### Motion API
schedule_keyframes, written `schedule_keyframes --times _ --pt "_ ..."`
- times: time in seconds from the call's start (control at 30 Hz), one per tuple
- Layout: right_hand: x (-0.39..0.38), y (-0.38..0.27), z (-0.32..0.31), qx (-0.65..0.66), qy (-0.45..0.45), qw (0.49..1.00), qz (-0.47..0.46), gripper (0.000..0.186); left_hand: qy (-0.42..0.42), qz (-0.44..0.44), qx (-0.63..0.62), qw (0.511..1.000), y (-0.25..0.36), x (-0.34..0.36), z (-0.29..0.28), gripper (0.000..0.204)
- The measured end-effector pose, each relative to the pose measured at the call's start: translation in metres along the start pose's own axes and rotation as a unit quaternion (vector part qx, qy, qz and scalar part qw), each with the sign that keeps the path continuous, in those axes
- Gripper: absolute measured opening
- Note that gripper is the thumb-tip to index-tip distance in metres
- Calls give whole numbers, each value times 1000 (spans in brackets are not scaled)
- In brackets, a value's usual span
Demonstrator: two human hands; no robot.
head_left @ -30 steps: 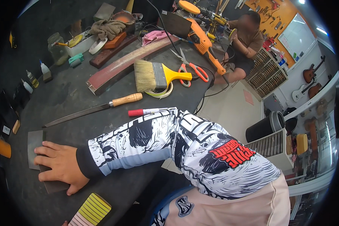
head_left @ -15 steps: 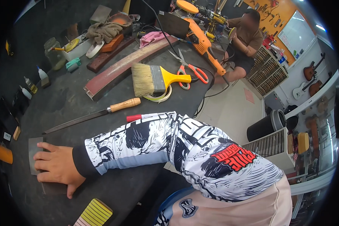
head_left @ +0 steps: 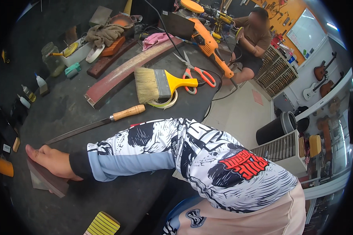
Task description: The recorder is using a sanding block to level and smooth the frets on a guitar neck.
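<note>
My right hand [head_left: 53,162] is at the left side of the dark bench. Its fingers are closed round a stiff brown sheet [head_left: 51,181], which looks like sandpaper and tilts up from the bench top. My thumb lies along the upper edge, and the other fingers are mostly hidden behind the sheet. A paler grey piece [head_left: 38,181] shows under it. Just beyond the hand lies a file [head_left: 88,127] with a wooden handle. A yellow block with dark stripes [head_left: 102,224] sits near the bottom edge. My left hand is out of view.
Beyond the file are a wide paintbrush [head_left: 155,84] on a tape roll [head_left: 170,102], red-handled scissors [head_left: 194,74], a long reddish wooden piece [head_left: 117,76] and an orange power tool [head_left: 208,43]. Small bottles [head_left: 41,80] line the left. A co-worker [head_left: 251,39] sits at the far right.
My right hand lay flat, fingers spread, on the sheets. Now it has turned thumb-up and gripped the brown sheet, lifting and tilting it. The view has shifted slightly.
</note>
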State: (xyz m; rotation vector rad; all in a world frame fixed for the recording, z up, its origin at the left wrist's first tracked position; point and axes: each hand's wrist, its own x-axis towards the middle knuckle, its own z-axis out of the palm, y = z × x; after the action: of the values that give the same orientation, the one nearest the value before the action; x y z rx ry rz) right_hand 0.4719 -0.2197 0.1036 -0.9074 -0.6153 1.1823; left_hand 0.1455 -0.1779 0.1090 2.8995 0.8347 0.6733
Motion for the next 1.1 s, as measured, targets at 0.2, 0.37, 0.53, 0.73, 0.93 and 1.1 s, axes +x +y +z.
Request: schedule_keyframes --times 0.2,0.37,0.53,0.73,0.93,1.1 --pt "-8 -6 -2 112 -20 992 51 84 -9 -9 2 1000 -1 1 0 56" --pt "6 6 -6 122 -46 991 32 66 -35 -5 -6 999 1 4 -4 56" --pt "6 5 -9 126 -57 990 16 61 -26 -15 24 999 2 -1 -6 49" --pt "8 18 -8 129 -97 986 50 57 -56 -30 51 997 11 3 -13 43" --pt "23 33 -8 115 -133 984 13 52 130 52 -20 990 -26 -8 24 40" --pt "27 38 -9 112 -138 984 2 52 87 57 -39 994 -2 6 10 38"
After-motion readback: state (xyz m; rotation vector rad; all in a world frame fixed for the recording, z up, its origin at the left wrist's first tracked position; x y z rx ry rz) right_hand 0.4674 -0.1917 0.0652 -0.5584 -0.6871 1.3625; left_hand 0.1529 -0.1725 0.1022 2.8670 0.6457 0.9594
